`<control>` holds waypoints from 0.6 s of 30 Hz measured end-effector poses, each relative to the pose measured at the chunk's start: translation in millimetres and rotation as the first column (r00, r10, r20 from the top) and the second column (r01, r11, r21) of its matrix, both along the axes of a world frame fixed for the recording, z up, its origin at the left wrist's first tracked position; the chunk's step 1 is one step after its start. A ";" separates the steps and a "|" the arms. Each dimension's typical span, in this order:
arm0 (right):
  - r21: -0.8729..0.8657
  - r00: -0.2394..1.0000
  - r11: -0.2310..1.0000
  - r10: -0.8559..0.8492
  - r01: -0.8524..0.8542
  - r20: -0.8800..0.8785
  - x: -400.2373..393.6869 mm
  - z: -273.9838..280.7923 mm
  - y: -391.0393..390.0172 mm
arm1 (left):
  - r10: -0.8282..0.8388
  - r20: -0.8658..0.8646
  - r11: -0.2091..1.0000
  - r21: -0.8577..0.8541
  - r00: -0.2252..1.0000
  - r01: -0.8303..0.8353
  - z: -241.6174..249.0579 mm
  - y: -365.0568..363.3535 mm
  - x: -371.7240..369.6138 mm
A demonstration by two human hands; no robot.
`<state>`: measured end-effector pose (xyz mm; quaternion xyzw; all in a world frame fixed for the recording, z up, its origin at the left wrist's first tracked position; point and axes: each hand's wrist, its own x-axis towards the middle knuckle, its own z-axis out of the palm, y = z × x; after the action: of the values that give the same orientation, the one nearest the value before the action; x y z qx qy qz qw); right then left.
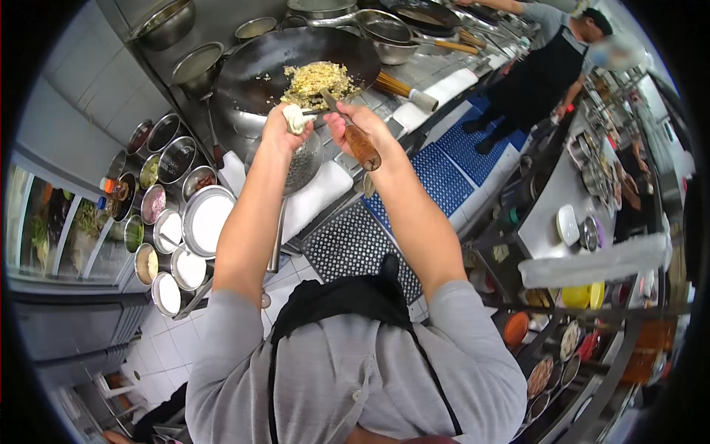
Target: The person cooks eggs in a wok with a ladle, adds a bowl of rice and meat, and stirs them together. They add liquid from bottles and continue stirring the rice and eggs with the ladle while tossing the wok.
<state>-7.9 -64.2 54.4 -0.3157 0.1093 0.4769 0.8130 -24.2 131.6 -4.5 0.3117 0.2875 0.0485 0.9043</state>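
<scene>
A large dark wok [251, 63] holds a yellow heap of what looks like egg fried rice [318, 80]. At the wok's near edge my left hand [281, 129] is closed on a bunched white cloth [296, 118]; whether it grips a wok handle through it cannot be made out. My right hand [366, 126] is wrapped round the wooden handle of a spatula [360, 146], whose metal part reaches into the near side of the food. Below my hands, between my forearms, lies a perforated metal skimmer [302, 166] with a long handle.
Left stand several metal containers of ingredients, among them a large white-filled pan [209, 222]. A bamboo brush [407, 90] lies right of the wok. Another person [540, 74] in a dark apron stands farther right. A steel counter [543, 233] holds bowls. Perforated mats [355, 244] cover the floor.
</scene>
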 end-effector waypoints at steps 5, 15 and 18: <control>-0.147 0.935 0.989 0.053 -0.001 0.351 -67.9 -12.1 -50.5 | -0.100 0.061 0.990 0.105 0.993 0.093 -28.5 -1.1 -43.2; 0.157 0.959 0.947 -0.272 0.281 -0.075 -265.8 4.7 -209.1 | -0.243 -0.123 0.970 -0.027 0.962 0.241 -14.7 -53.8 -241.3; 0.155 0.918 0.906 -0.382 0.395 -0.108 -297.5 16.1 -227.9 | -0.419 -0.084 0.906 -0.110 0.904 0.410 -21.3 -73.9 -252.8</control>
<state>-305.4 -292.2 70.5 -0.1976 0.1584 0.3248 0.9112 -277.0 57.6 -25.8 0.3269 0.2641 -0.1745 0.8905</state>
